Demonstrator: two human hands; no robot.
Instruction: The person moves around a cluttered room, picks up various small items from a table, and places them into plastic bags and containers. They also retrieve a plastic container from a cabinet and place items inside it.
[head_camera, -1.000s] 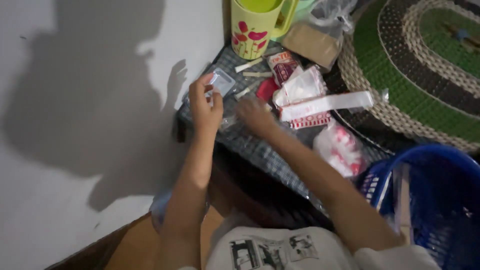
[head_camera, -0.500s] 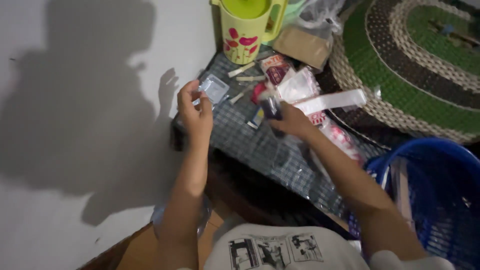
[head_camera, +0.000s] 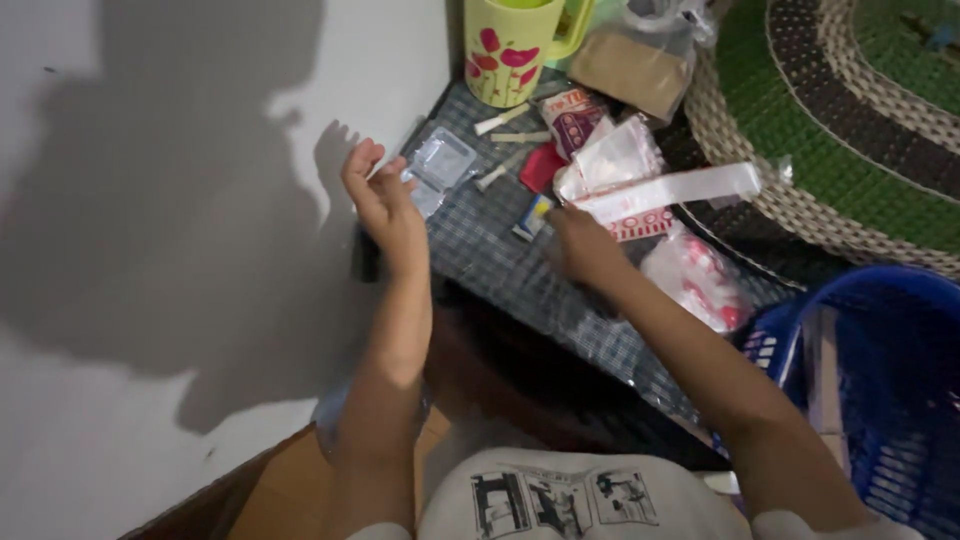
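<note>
My left hand (head_camera: 382, 205) is raised at the left edge of a chequered cloth (head_camera: 500, 250), fingers apart and holding nothing, right beside a small clear plastic packet (head_camera: 437, 163) lying on the cloth. My right hand (head_camera: 583, 248) reaches onto the cloth, blurred by motion, with its fingertips at a small blue and yellow tube (head_camera: 532, 216). Whether the fingers close on the tube is unclear. Just beyond lie a white plastic bag (head_camera: 620, 160), a long white strip (head_camera: 680, 190) and a red packet (head_camera: 543, 165).
A yellow-green mug with red flowers (head_camera: 510, 45) stands at the back. A brown packet (head_camera: 633, 68), a round woven mat (head_camera: 850, 110), a blue plastic basket (head_camera: 870, 380) at right, a bag of pink-and-white items (head_camera: 695, 275). White wall at left.
My left hand has let go of the clear packet, which now lies on the cloth, and has opened. My right hand has moved from mid-air down to the blue and yellow tube.
</note>
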